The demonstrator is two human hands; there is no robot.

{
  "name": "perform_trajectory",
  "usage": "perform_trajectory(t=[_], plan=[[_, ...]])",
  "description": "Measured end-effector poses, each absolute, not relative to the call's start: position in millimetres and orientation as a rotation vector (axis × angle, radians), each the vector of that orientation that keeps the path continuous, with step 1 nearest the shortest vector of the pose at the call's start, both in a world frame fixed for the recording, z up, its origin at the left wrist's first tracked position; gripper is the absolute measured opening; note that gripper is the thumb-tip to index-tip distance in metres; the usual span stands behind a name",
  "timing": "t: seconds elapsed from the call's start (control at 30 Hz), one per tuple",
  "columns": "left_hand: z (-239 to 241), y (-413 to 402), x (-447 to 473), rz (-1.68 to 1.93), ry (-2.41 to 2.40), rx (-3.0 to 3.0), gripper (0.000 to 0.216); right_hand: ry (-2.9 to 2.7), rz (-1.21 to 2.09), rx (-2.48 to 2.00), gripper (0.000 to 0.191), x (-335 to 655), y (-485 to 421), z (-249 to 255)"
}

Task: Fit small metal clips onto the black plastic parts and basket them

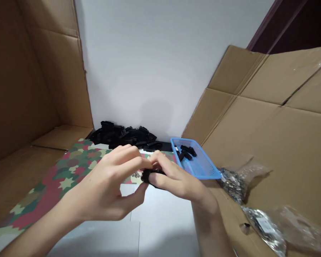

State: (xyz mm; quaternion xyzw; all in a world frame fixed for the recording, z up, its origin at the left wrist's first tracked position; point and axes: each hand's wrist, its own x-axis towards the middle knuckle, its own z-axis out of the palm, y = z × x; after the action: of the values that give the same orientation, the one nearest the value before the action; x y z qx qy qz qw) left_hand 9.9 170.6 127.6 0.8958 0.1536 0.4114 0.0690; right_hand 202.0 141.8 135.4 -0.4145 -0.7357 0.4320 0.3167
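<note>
Between both hands is a small black plastic part (146,175), held above the white work surface (160,214). My right hand (171,176) grips it, thumb along its near side and fingers curled over it. At its left end, my left hand (117,182) pinches with thumb and index finger; the fingertips partly hide what they hold. Just behind the part lie a few small shiny metal pieces (136,175), mostly covered by the hands.
Similar black parts form a heap (123,135) by the white wall. A blue plastic basket (203,167) holds several more. Clear bags of metal pieces (232,184) lie to the right. Cardboard panels (270,135) stand on both sides; a camouflage-patterned sheet (77,167) lies at left.
</note>
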Motion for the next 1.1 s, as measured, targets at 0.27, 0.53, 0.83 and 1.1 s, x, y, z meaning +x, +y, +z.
perform_trajectory(t=[0.27, 0.53, 0.83, 1.1], plan=[[126.9, 169.8, 12.6, 1.230, 0.439, 2.704, 0.018, -1.617, 1.507, -0.952, 0.015, 193.9, 154.9, 124.0], [128.4, 168.2, 9.9, 1.236, 0.435, 2.620, 0.026, -1.563, 1.379, -0.862, 0.014, 192.6, 151.6, 119.2], [131.5, 166.1, 13.5, 1.314, 0.551, 2.283, 0.006, -1.708, 0.646, -0.749, 0.016, 191.2, 152.4, 104.9], [126.6, 160.2, 16.3, 1.515, 0.584, 2.332, 0.008, -1.769, 0.494, -0.840, 0.018, 186.4, 150.7, 108.8]])
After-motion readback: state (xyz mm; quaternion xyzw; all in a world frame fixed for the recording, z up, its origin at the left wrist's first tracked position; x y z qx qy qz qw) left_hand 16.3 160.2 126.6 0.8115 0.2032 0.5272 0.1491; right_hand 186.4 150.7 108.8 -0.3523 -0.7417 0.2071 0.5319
